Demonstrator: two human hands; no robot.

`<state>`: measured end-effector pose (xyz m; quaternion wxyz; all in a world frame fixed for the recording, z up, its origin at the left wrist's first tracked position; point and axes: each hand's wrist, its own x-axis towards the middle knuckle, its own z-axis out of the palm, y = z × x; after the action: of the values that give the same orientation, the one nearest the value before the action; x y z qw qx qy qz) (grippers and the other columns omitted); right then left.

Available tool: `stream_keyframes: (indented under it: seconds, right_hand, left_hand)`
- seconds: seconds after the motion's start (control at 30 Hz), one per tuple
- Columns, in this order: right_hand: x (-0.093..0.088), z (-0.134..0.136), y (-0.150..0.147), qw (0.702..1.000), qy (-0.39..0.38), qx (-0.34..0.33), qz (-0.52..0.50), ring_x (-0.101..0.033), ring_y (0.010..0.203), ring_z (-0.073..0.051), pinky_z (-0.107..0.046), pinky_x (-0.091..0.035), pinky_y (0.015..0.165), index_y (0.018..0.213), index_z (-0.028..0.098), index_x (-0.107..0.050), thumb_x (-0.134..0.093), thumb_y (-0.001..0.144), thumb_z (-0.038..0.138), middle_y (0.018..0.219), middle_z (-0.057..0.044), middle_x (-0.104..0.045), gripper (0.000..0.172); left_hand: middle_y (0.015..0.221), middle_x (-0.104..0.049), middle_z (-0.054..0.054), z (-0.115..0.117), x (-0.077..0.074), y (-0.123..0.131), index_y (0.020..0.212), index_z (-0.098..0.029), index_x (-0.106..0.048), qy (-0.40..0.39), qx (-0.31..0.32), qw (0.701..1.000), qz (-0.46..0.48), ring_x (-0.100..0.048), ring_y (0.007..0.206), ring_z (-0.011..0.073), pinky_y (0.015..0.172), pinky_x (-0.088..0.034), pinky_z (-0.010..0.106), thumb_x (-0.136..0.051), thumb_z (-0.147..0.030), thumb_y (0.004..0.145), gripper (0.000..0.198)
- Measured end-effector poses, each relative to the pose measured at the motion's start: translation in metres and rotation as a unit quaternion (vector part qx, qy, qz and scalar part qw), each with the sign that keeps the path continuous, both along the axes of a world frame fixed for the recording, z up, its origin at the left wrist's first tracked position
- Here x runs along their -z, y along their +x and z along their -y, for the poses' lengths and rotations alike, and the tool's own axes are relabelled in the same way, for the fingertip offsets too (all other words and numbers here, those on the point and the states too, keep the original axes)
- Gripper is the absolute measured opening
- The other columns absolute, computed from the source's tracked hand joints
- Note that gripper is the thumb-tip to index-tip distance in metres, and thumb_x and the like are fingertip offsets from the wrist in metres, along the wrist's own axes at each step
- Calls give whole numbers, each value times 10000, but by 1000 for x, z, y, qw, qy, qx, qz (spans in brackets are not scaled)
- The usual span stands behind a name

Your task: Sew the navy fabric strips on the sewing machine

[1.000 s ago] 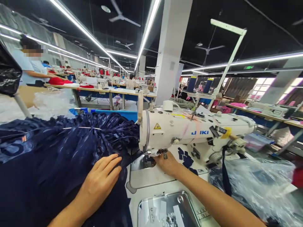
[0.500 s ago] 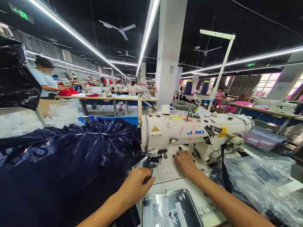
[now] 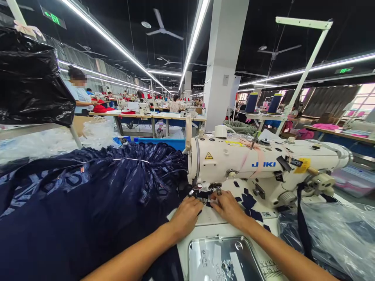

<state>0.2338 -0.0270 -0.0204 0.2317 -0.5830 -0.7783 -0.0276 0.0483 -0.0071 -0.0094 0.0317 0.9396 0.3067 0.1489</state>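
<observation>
left hand (image 3: 186, 216) grip pinches the navy strip (image 3: 206, 202), fingers pressed together; right hand (image 3: 230, 208) grip pinches its other end. strip lies under the presser foot (image 3: 217, 190) of the sewing machine (image 3: 263, 164), mid tabletop. navy fabric pile (image 3: 88, 195) covers the left edge, metal tray (image 3: 222, 257) at the near edge.

A garment factory is shown: a sewing machine (image 3: 263, 164) is set beside heaped dark blue cloth (image 3: 88, 195), and long rows of sewing tables (image 3: 152, 116) are lit by ceiling strip lights (image 3: 117, 43).
</observation>
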Motion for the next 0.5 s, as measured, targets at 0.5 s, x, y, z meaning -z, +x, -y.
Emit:
stream_keyframes:
  seconds: [0.5]
  right_hand:
    - [16,-6,-18,981,102,-53,155,-506,665,-177,-299,-362,635,699,160,-527,-357,831,50,725,-60,-566,242]
  left_hand:
    - [1022,-603,134,20,12,-23,989,-77,-568,128,94,985,-61,-532,954,230,823,-416,339,-436,-79,809,223]
